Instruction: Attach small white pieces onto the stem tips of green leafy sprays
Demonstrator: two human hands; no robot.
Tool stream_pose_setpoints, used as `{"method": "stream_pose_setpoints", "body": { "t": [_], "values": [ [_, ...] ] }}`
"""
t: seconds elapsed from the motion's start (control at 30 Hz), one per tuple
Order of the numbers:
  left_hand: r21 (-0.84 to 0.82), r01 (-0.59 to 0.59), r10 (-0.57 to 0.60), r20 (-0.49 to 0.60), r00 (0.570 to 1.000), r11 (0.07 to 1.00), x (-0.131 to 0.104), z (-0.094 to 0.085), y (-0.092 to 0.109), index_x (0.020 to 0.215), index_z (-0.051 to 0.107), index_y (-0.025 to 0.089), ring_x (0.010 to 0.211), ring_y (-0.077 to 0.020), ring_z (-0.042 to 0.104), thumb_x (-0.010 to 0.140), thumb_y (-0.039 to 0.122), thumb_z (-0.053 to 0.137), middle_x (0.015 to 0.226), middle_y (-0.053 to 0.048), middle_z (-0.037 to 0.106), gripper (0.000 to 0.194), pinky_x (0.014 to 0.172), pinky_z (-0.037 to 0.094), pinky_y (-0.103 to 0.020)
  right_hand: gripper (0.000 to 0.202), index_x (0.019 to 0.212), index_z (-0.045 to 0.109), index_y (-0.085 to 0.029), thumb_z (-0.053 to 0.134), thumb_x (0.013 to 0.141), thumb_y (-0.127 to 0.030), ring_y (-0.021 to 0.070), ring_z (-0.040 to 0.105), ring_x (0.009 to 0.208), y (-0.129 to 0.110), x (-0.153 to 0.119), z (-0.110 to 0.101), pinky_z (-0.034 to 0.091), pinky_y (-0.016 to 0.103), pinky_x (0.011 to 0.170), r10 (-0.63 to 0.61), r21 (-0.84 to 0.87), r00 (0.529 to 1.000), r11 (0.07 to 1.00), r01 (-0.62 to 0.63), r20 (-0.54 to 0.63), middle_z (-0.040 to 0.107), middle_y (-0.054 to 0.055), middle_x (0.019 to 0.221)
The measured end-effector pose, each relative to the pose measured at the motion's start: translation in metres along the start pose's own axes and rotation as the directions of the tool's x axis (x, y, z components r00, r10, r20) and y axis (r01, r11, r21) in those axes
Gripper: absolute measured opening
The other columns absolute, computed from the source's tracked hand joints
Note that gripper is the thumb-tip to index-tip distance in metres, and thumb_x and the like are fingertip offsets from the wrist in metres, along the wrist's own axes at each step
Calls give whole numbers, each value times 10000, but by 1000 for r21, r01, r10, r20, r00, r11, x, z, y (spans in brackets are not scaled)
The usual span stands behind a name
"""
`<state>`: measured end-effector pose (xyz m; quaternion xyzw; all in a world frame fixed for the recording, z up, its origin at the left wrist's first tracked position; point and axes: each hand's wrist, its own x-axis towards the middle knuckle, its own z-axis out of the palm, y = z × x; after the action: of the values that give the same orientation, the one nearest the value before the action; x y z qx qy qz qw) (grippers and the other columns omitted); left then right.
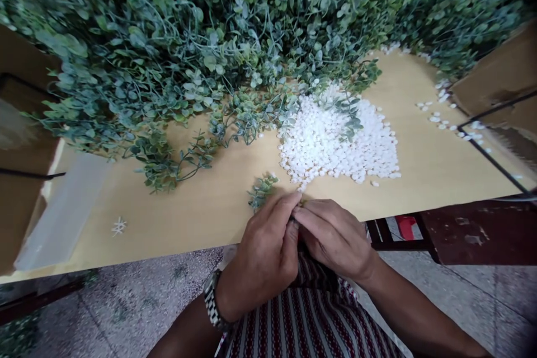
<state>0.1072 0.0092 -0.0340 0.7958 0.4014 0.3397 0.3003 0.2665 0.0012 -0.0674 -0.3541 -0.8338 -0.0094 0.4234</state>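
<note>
The left hand and right hand meet at the near edge of the table. From there, a sprig lies close by at 10 o'clock, the bead pile at 1. Behind both, the foliage heap spans 10 to 1. A stick cluster lies at 9, nearer than the plastic strip; loose beads at 2, beside cardboard.

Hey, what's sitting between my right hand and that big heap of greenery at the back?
The head view shows a pile of white pellets with a leafy sprig on it, then a strip of bare tabletop nearest your right hand.
</note>
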Motion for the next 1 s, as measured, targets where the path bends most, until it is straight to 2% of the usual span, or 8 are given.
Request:
{"method": "stream_pose_setpoints", "body": {
  "t": [0.17,0.27,0.33,0.43,0.5,0.6,0.8,1.0],
  "values": [
    [-101,38,-36,15,999,994,0,-3,3,1063,512,110,927,-188,569,860,137,460,989,-117,603,211,822,476,-329,387,1154,557,-135,570,778,-47,192,629,959,-2,2,-6,596,344,795,-12,95,999,995,16,-38,669,109,959],
    [-131,94,-102,-51,994,987,1,-3,1,892,542,151,748,-143,549,867,137,465,805,-43,587,82,675,447,-278,417,1154,552,-169,525,773,-1,162,649,911,7,8,-14,607,280,682,49,207,996,978,-31,-80,666,85,967],
    [-155,164,-180,-94,979,974,1,-3,-1,827,538,160,713,-129,528,872,141,467,764,-24,562,86,646,421,-263,387,1095,578,-197,490,786,18,136,649,798,18,14,-19,576,244,575,103,219,983,973,-69,-149,666,47,864],
    [-279,235,-281,-137,950,931,1,-3,-3,865,525,172,719,-120,546,879,154,473,762,-11,558,56,675,423,-257,214,954,620,-179,540,804,-48,148,607,689,32,23,-22,524,281,568,215,79,975,972,-220,62,645,36,738],
    [-386,260,-326,-116,938,885,2,-3,-4,907,514,186,631,-98,532,889,173,470,707,15,532,50,637,422,-242,124,920,628,-151,550,827,-122,164,594,693,35,28,-20,505,308,604,219,5,951,974,-226,218,647,60,746],
    [-475,271,-353,-91,931,837,4,-2,-5,913,514,200,526,-71,450,898,210,463,673,37,484,54,555,390,-224,144,877,639,-128,497,860,-146,183,585,728,33,31,-15,487,319,640,202,-76,935,979,-188,293,637,89,765],
    [-479,233,-337,-144,930,847,9,-3,-3,875,566,177,697,-104,524,837,209,549,782,-6,575,53,656,437,-219,196,918,653,-138,507,825,-46,165,570,678,29,23,-12,461,293,602,182,-88,952,982,-165,248,627,73,741],
    [-471,187,-306,-189,933,862,11,-1,1,865,633,159,726,-107,552,766,131,601,778,-14,593,107,660,450,-205,187,945,639,-160,548,818,-57,147,609,755,31,18,-17,487,271,662,312,193,940,923,-334,134,660,60,818]
  ]
}}
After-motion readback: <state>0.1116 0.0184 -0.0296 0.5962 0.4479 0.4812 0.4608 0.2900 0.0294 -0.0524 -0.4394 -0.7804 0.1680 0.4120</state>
